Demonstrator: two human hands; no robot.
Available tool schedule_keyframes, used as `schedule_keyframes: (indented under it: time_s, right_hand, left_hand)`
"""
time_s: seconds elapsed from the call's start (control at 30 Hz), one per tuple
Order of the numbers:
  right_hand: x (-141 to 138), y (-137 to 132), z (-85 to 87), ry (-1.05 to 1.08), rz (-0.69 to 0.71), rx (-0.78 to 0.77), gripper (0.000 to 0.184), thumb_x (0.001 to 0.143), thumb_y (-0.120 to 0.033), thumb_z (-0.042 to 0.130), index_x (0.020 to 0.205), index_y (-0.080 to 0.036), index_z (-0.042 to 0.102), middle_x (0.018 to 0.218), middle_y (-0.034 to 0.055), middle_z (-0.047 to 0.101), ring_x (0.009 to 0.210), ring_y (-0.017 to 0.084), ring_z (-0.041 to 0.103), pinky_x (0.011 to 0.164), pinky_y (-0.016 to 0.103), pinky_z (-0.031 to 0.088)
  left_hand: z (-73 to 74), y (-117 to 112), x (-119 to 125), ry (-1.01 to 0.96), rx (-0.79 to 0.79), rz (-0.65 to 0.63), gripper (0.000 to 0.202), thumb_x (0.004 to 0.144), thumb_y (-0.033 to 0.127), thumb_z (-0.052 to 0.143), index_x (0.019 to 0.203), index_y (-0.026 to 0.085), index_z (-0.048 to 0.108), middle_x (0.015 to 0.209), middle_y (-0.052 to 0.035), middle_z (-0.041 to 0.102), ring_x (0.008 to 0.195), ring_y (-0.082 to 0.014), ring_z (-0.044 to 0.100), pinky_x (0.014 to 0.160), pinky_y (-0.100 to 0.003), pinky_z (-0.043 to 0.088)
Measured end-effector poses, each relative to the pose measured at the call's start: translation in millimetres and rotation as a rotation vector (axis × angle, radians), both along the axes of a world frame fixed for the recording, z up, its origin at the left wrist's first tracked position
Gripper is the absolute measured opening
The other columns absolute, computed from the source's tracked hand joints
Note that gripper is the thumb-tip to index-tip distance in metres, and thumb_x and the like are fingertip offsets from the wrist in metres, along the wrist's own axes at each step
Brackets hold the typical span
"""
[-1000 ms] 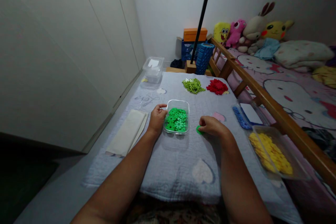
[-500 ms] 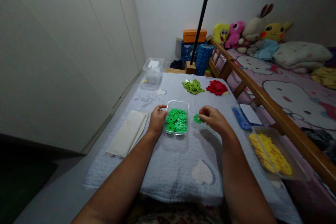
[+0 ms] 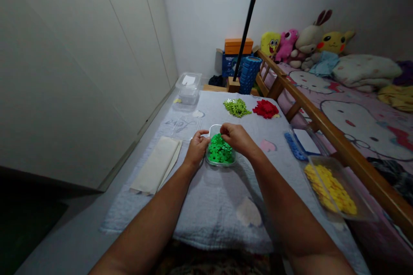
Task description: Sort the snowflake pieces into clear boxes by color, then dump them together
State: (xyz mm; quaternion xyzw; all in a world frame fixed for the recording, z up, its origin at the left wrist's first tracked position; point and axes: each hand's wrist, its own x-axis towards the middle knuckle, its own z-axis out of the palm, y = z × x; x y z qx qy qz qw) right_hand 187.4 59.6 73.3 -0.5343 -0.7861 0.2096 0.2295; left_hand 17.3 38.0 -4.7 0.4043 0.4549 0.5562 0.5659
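Observation:
A small clear plastic container (image 3: 213, 128) full of dark green flower-shaped pieces (image 3: 220, 153) sits on the pale quilted cloth (image 3: 213, 206) in front of me. My left hand (image 3: 197, 148) grips the container's left rim, thumb at its far corner. My right hand (image 3: 237, 137) hovers over the container's far right part with its fingers bunched downward over the green heap. Whether a piece is between those fingers is hidden against the heap.
Heaps of light green pieces (image 3: 238, 106) and red pieces (image 3: 266, 108) lie farther back. A tray of yellow pieces (image 3: 329, 187) and blue pieces (image 3: 293, 146) are at the right by the wooden bed rail (image 3: 322, 131). A folded white cloth (image 3: 158, 163) lies left; a clear box (image 3: 189, 87) stands behind.
My right hand lifted a green piece from the cloth right of the container and carried it left, over the container. My left hand stayed on the rim.

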Motion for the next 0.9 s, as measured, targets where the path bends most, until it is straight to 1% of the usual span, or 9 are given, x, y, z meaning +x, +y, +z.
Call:
schedule_keyframes:
  time_s: [0.17, 0.33, 0.43, 0.53, 0.63, 0.7, 0.77, 0.83, 0.9]
  right_hand:
    - [-11, 10, -12.2, -0.192, 0.038, 0.013, 0.018, 0.080, -0.005, 0.063, 0.086, -0.020, 0.070, 0.083, 0.0029, 0.074, 0.074, 0.016, 0.060, 0.067, 0.025, 0.037]
    - [-16, 16, -24.3, -0.262, 0.018, 0.029, 0.020, 0.083, -0.005, 0.061, 0.089, -0.020, 0.072, 0.090, 0.0076, 0.077, 0.082, 0.020, 0.065, 0.072, 0.027, 0.040]
    - [-15, 17, -29.1, -0.263, 0.005, 0.046, 0.022, 0.083, -0.004, 0.060, 0.092, -0.020, 0.073, 0.095, 0.0094, 0.077, 0.088, 0.021, 0.066, 0.077, 0.028, 0.043]
    - [-8, 14, -28.1, -0.200, -0.016, 0.070, 0.022, 0.083, -0.006, 0.064, 0.098, -0.018, 0.073, 0.102, 0.0104, 0.075, 0.093, 0.021, 0.066, 0.084, 0.029, 0.046]
    - [6, 7, -21.9, -0.072, -0.050, 0.078, 0.019, 0.084, -0.010, 0.065, 0.100, -0.018, 0.072, 0.104, 0.0097, 0.073, 0.087, 0.019, 0.066, 0.084, 0.030, 0.048]
    - [19, 2, -18.6, 0.025, -0.071, 0.090, 0.014, 0.085, -0.012, 0.064, 0.097, -0.018, 0.071, 0.102, 0.0080, 0.071, 0.081, 0.016, 0.065, 0.081, 0.029, 0.049]
    - [33, -2, -19.5, 0.110, -0.110, 0.126, 0.009, 0.086, -0.015, 0.063, 0.091, -0.019, 0.069, 0.097, 0.0060, 0.069, 0.077, 0.015, 0.065, 0.078, 0.029, 0.049]
    - [47, -5, -26.3, 0.176, -0.167, 0.159, 0.006, 0.085, -0.018, 0.062, 0.086, -0.019, 0.068, 0.092, 0.0045, 0.068, 0.074, 0.016, 0.064, 0.076, 0.030, 0.049]
    - [60, -6, -38.5, 0.220, -0.223, 0.167, 0.007, 0.083, -0.022, 0.060, 0.082, -0.020, 0.066, 0.088, 0.0041, 0.067, 0.072, 0.016, 0.064, 0.074, 0.030, 0.049]
  left_hand:
    - [-4.2, 1, -1, 0.007, 0.016, -0.008, 0.044, 0.073, 0.040, 0.074, 0.108, 0.019, 0.059, 0.056, 0.0112, 0.043, 0.046, -0.0085, 0.036, 0.047, -0.022, 0.025]
    - [-8.9, 3, -2, 0.035, 0.039, 0.004, 0.041, 0.076, 0.041, 0.073, 0.108, 0.019, 0.060, 0.057, 0.0106, 0.044, 0.047, -0.0089, 0.037, 0.047, -0.021, 0.026]
    - [-9.9, 4, -3, 0.052, 0.052, 0.010, 0.040, 0.077, 0.041, 0.072, 0.107, 0.019, 0.060, 0.057, 0.0102, 0.045, 0.048, -0.0092, 0.038, 0.047, -0.021, 0.027]
    - [-9.2, 4, -3, 0.065, 0.048, 0.016, 0.039, 0.077, 0.043, 0.072, 0.106, 0.019, 0.061, 0.058, 0.0096, 0.045, 0.048, -0.0099, 0.038, 0.047, -0.022, 0.027]
    - [-8.0, 4, -5, 0.104, 0.053, 0.044, 0.037, 0.079, 0.044, 0.069, 0.106, 0.019, 0.062, 0.061, 0.0081, 0.047, 0.051, -0.0108, 0.041, 0.049, -0.022, 0.031]
    - [-6.6, 4, -8, 0.181, 0.081, 0.093, 0.034, 0.082, 0.044, 0.066, 0.105, 0.019, 0.064, 0.064, 0.0067, 0.048, 0.054, -0.0116, 0.044, 0.053, -0.023, 0.035]
    - [-4.5, 4, -12, 0.309, 0.126, 0.165, 0.031, 0.085, 0.042, 0.062, 0.105, 0.019, 0.065, 0.067, 0.0053, 0.050, 0.059, -0.0130, 0.048, 0.058, -0.024, 0.039]
    - [-1.9, 5, -18, 0.495, 0.185, 0.249, 0.027, 0.088, 0.037, 0.059, 0.107, 0.019, 0.066, 0.073, 0.0029, 0.054, 0.066, -0.0149, 0.054, 0.066, -0.027, 0.044]
    - [0.2, 5, -23, 0.732, 0.246, 0.321, 0.025, 0.088, 0.028, 0.057, 0.109, 0.019, 0.067, 0.084, -0.0017, 0.061, 0.077, -0.0177, 0.059, 0.077, -0.030, 0.048]
